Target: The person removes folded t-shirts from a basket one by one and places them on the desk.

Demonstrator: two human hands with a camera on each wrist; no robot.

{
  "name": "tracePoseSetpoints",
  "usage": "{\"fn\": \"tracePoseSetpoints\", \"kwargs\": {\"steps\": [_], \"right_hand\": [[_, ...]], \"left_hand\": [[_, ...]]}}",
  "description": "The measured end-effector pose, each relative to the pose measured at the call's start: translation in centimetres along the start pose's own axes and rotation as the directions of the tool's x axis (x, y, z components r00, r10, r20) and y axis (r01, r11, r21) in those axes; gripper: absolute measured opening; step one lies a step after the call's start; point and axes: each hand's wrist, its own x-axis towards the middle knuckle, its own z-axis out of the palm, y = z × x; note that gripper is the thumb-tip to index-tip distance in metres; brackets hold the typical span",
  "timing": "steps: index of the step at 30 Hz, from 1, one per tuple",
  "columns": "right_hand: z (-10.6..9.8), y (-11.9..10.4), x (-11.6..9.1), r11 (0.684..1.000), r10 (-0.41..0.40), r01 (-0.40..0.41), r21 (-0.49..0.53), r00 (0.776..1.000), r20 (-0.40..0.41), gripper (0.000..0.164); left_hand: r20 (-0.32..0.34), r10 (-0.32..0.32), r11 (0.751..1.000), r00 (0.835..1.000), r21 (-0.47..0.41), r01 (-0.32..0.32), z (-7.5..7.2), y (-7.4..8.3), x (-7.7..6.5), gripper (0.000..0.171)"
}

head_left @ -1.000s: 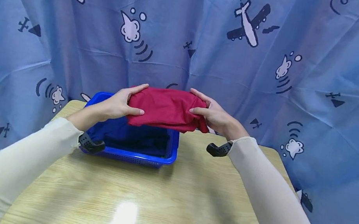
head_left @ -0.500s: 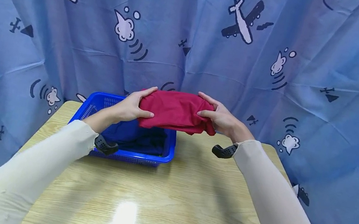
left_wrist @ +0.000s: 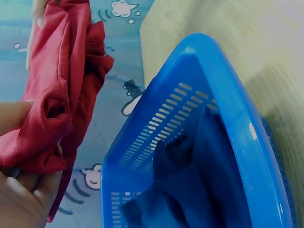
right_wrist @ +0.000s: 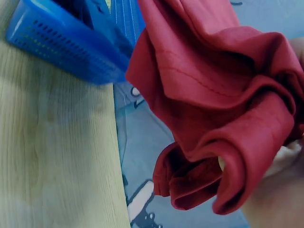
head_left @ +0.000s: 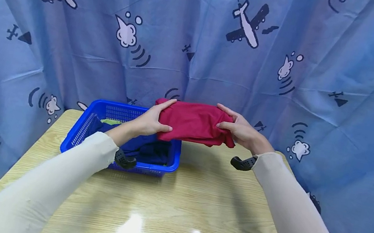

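Note:
A folded red cloth garment (head_left: 195,123) is held up in the air between both hands, above the table. My left hand (head_left: 150,120) grips its left end, thumb on the near side and fingers behind. At the other end my right hand (head_left: 242,130) pinches the fabric the same way. Loose folds hang below the right hand in the right wrist view, where the red cloth (left_wrist: 57,95) also shows rolled layers in the left wrist view. Behind and left of the cloth stands a blue plastic basket (head_left: 75,130) with dark blue clothing (left_wrist: 190,185) inside.
The basket sits on a light wooden table (head_left: 172,204) at its back left. Something yellow-green (head_left: 110,122) shows inside the basket near its back wall. A blue curtain (head_left: 173,19) with airplane prints hangs behind the table and on both sides.
Both hands have carried the red cloth to the right and slightly down, away from over the basket. More of the basket and its contents now shows. The head view has shifted a little.

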Motion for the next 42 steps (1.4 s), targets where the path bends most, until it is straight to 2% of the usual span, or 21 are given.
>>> {"fn": "tracePoseSetpoints", "kwargs": {"steps": [6,11,15,23,30,35,42], "right_hand": [[-1.2,1.1,0.0,0.997,0.01,-0.012,-0.073,1.0,-0.029,0.08],[-2.0,1.9,-0.3,0.994,-0.013,0.007,-0.108,0.998,-0.055,0.081],[-2.8,2.3,-0.5,0.991,-0.022,0.01,-0.137,0.996,-0.085,0.081],[-4.1,3.7,-0.6,0.992,0.015,-0.032,-0.119,0.99,-0.142,0.082],[-5.1,4.8,-0.8,0.988,0.049,-0.068,-0.137,0.989,-0.139,0.085],[-5.6,6.0,-0.7,0.986,0.056,-0.078,-0.146,0.987,-0.152,0.086],[-5.6,8.0,-0.5,0.986,0.074,-0.097,-0.134,0.984,-0.164,0.09]], "left_hand": [[0.011,-0.026,1.0,1.0,0.009,0.026,1.3,0.3,0.7,0.092],[0.019,-0.041,0.999,0.999,0.008,0.041,2.6,0.2,1.6,0.092],[0.013,-0.05,0.998,0.999,0.042,0.049,3.9,0.4,2.4,0.093],[0.023,-0.073,0.994,0.997,0.081,0.071,6.2,0.4,3.5,0.094],[0.043,-0.1,0.99,0.994,0.1,0.096,7.8,0.3,4.4,0.094],[0.065,-0.101,0.987,0.993,0.133,0.091,8.6,0.2,4.9,0.093],[0.096,-0.147,0.969,0.984,0.212,0.124,9.4,-0.2,5.5,0.095]]}}
